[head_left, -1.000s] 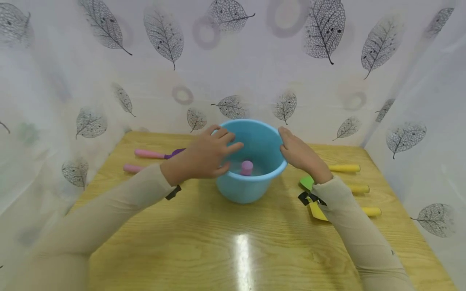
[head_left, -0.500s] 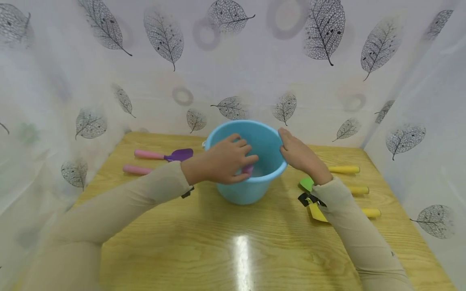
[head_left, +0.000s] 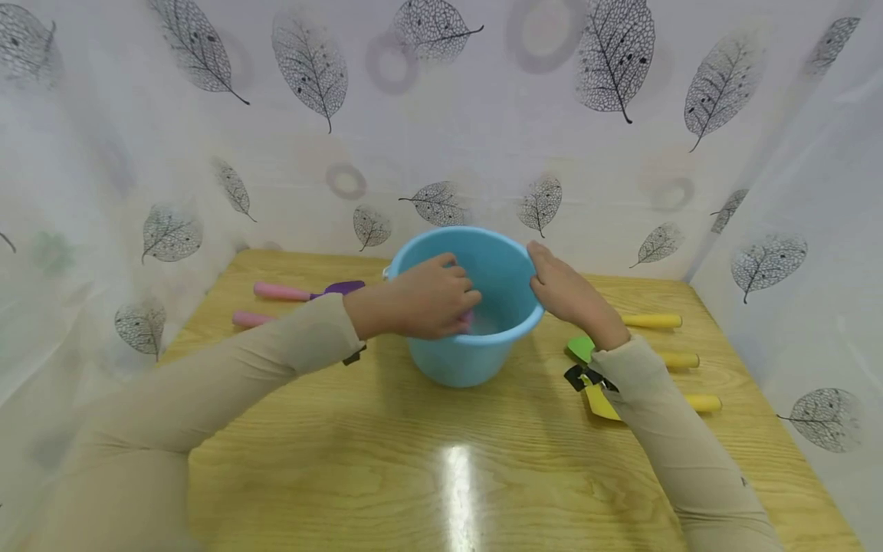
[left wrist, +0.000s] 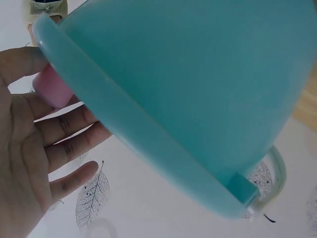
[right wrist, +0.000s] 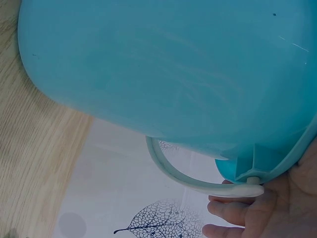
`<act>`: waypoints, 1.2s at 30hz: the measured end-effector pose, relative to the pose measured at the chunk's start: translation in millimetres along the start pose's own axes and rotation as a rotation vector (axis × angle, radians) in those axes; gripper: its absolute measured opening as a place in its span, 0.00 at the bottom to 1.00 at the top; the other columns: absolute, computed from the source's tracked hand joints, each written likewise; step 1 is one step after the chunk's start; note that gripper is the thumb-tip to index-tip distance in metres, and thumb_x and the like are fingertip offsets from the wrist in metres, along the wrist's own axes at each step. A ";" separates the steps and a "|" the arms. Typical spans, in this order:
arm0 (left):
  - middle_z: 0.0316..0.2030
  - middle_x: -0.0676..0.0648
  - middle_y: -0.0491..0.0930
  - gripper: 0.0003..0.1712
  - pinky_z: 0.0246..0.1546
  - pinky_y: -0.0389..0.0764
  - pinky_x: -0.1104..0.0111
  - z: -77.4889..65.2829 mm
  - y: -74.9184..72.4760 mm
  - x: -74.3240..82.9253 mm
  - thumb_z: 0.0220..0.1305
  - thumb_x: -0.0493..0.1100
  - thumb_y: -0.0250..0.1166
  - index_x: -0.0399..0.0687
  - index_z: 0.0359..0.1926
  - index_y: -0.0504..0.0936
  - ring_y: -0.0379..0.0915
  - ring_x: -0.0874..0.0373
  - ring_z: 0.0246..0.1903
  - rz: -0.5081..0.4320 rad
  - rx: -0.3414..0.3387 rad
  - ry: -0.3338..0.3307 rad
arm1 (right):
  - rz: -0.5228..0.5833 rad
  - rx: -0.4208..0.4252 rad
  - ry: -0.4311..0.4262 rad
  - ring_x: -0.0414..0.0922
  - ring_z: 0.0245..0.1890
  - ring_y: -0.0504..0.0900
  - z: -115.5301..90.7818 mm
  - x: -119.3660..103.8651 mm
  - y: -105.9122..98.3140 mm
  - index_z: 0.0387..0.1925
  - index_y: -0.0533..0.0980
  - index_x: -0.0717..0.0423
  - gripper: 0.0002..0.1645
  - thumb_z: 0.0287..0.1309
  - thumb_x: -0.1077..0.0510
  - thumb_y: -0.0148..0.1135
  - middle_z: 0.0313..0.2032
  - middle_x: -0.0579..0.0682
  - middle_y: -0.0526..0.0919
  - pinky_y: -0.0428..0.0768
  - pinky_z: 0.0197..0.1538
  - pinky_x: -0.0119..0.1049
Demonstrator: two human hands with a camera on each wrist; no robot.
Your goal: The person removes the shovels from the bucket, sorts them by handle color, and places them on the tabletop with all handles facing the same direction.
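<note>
A light blue bucket stands upright on the wooden table. My left hand reaches over its near left rim and holds a pink handle inside. In the left wrist view, thumb and index finger close on the rounded end of that pink handle; the other fingers are spread. What is joined to the handle lies hidden in the bucket. At the right rim, my right hand grips the edge. The right wrist view has its fingers beside the bucket's pale bail.
On the left lie a trowel with a pink handle and purple blade, and a second pink handle. Several yellow handles lie at the right, near a green blade and yellow blade. A leaf-print curtain surrounds the table.
My left hand has moved right from the bucket's left rim into it and taken hold of the pink handle. The right hand stays on the rim.
</note>
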State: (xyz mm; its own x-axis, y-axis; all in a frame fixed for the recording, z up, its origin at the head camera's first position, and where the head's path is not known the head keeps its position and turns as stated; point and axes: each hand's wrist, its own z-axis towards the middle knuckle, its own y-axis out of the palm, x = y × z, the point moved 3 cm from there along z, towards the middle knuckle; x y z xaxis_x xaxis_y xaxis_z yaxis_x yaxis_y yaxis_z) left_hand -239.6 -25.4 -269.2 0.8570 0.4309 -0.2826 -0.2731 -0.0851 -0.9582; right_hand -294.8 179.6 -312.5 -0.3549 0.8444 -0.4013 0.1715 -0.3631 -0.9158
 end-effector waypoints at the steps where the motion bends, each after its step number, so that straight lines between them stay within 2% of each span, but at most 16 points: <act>1: 0.31 0.51 0.81 0.16 0.55 0.71 0.56 -0.7 -0.5 -1.6 0.65 0.56 0.54 0.49 0.34 0.77 0.77 0.54 0.38 0.002 -0.012 -0.008 | 0.000 -0.002 -0.001 0.58 0.74 0.40 0.2 0.1 0.2 0.72 0.35 0.64 0.38 0.65 0.61 0.32 0.74 0.62 0.39 0.44 0.74 0.55; 7: 0.27 0.50 0.79 0.17 0.44 0.73 0.59 -6.3 0.2 -13.0 0.62 0.56 0.57 0.48 0.31 0.77 0.74 0.54 0.33 -0.017 -0.058 -0.078 | 0.008 0.000 -0.006 0.58 0.74 0.41 1.0 0.5 0.8 0.72 0.37 0.63 0.37 0.64 0.62 0.32 0.74 0.61 0.42 0.46 0.73 0.56; 12: 0.27 0.49 0.79 0.13 0.44 0.73 0.58 -11.4 0.3 -20.0 0.61 0.51 0.57 0.46 0.32 0.77 0.74 0.52 0.33 -0.027 -0.098 -0.128 | 0.021 0.007 -0.013 0.58 0.74 0.43 1.7 0.1 0.4 0.72 0.40 0.63 0.36 0.64 0.62 0.32 0.73 0.61 0.44 0.49 0.72 0.57; 16: 0.27 0.48 0.78 0.12 0.44 0.73 0.58 -15.2 0.2 -23.0 0.60 0.50 0.58 0.46 0.32 0.76 0.73 0.52 0.33 -0.032 -0.109 -0.139 | 0.019 0.008 -0.012 0.58 0.74 0.44 1.9 0.1 0.2 0.72 0.41 0.64 0.35 0.65 0.62 0.32 0.73 0.62 0.45 0.49 0.72 0.57; 20: 0.27 0.48 0.77 0.14 0.44 0.72 0.58 -18.2 1.6 -25.2 0.60 0.52 0.59 0.46 0.33 0.75 0.72 0.52 0.33 -0.033 -0.126 -0.145 | 0.014 0.007 -0.009 0.58 0.74 0.43 1.8 1.1 0.6 0.72 0.40 0.64 0.36 0.64 0.62 0.32 0.73 0.62 0.44 0.48 0.72 0.57; 27: 0.27 0.48 0.78 0.08 0.44 0.73 0.57 -20.5 1.0 -26.7 0.56 0.46 0.58 0.47 0.34 0.77 0.73 0.52 0.34 -0.022 -0.143 -0.139 | 0.017 0.003 -0.008 0.58 0.74 0.43 1.5 0.2 0.1 0.72 0.40 0.64 0.36 0.64 0.62 0.32 0.73 0.62 0.44 0.48 0.72 0.57; 31: 0.28 0.50 0.79 0.11 0.44 0.73 0.57 -16.9 -0.8 -25.3 0.57 0.52 0.62 0.50 0.34 0.80 0.74 0.52 0.35 -0.061 -0.171 -0.144 | 0.021 0.009 -0.009 0.59 0.73 0.45 1.0 -0.1 0.1 0.72 0.42 0.64 0.35 0.64 0.62 0.32 0.73 0.62 0.45 0.50 0.72 0.58; 34: 0.28 0.51 0.80 0.16 0.46 0.72 0.58 -12.4 -0.9 -24.2 0.55 0.57 0.65 0.51 0.35 0.82 0.74 0.53 0.37 -0.107 -0.218 -0.160 | 0.025 0.012 -0.018 0.59 0.73 0.46 1.5 -0.1 0.2 0.71 0.44 0.64 0.34 0.64 0.62 0.32 0.72 0.63 0.47 0.51 0.71 0.58; 36: 0.29 0.52 0.81 0.17 0.48 0.71 0.59 -8.9 0.1 -23.9 0.54 0.59 0.65 0.52 0.35 0.82 0.73 0.54 0.38 -0.129 -0.253 -0.178 | 0.025 0.006 -0.016 0.58 0.74 0.44 1.6 0.3 0.1 0.71 0.42 0.64 0.35 0.64 0.62 0.32 0.73 0.62 0.45 0.49 0.72 0.58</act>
State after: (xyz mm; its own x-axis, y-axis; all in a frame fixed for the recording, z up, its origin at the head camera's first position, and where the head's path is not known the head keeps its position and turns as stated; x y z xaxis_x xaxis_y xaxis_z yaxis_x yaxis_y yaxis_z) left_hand -256.2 -43.7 -262.9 0.7814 0.6011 -0.1677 -0.0313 -0.2306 -0.9725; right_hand -296.3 179.2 -312.7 -0.3651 0.8286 -0.4244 0.1748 -0.3867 -0.9055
